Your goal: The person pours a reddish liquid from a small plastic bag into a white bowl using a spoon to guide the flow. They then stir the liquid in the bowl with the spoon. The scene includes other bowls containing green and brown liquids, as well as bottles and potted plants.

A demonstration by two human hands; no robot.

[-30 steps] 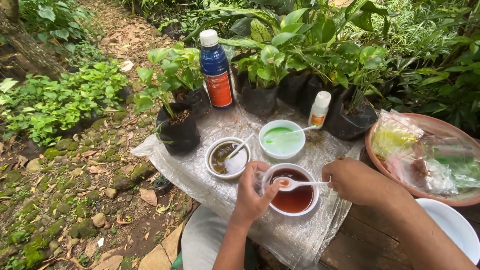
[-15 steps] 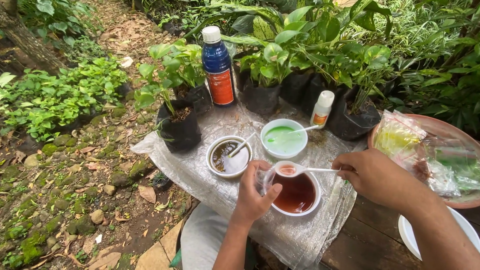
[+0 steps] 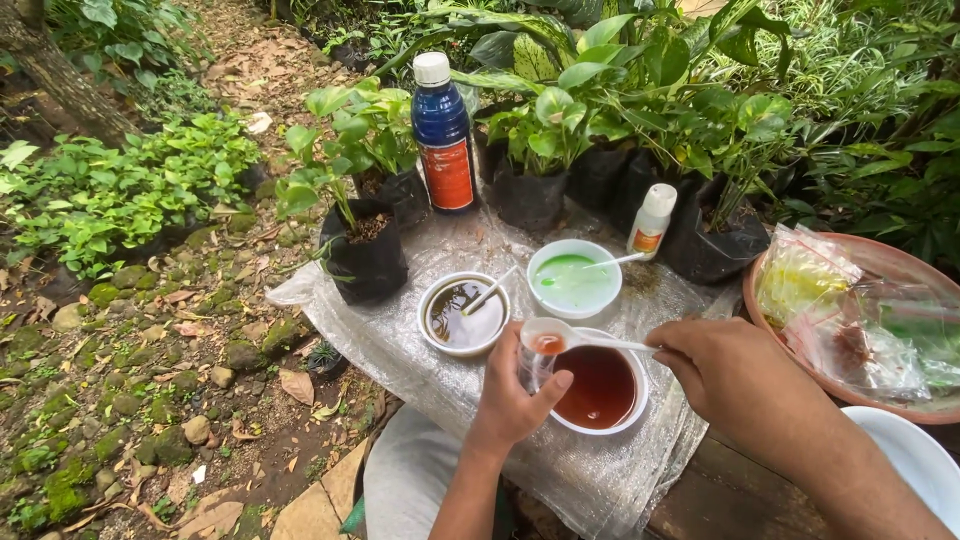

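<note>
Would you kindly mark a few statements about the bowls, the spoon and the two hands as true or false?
1. The right hand holds a white spoon carrying reddish liquid. True.
2. The left hand rests flat on the plastic sheet. False: it holds a small clear container up under the spoon.
3. The bowl of red-brown liquid is the bowl nearest the hands. True.
4. The green liquid bowl has no spoon in it. False: a white spoon lies in it.
5. The blue bottle lies on its side. False: it stands upright with a white cap.
</note>
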